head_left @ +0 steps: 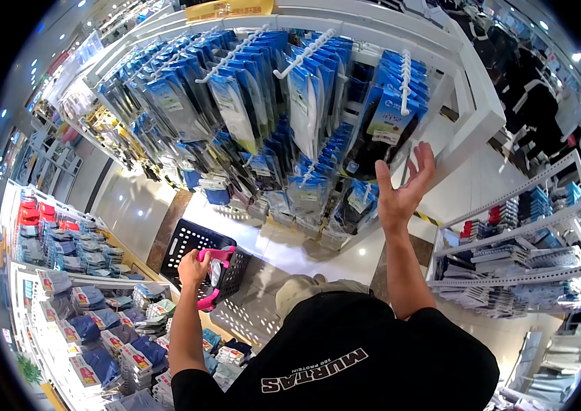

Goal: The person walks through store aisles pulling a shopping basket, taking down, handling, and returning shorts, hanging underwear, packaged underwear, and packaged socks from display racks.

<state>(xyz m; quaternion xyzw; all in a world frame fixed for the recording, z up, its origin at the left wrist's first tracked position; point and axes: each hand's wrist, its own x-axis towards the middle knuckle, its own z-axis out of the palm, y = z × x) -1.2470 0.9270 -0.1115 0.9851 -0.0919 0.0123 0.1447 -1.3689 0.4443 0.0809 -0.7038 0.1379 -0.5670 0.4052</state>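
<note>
My left hand [193, 268] is closed around the pink handle [220, 255] of a black shopping basket [198, 238], which hangs low at my left side. Something pale shows inside the basket, too small to name. My right hand [407, 190] is raised with its fingers spread, holding nothing. Just beyond it hangs a blue-topped clear packet [390, 118] with dark contents, on a white peg hook [406, 85]. I cannot tell whether the fingertips touch the packet. More packets with pale contents [304, 103] hang in rows to the left.
A white display rack [472, 127] frames the hanging packets ahead. Bins of folded, tagged goods [109, 329] stand close on my left. On the right is a white shelf unit [520, 236] stacked with packaged items. Shiny floor [276, 243] runs between them.
</note>
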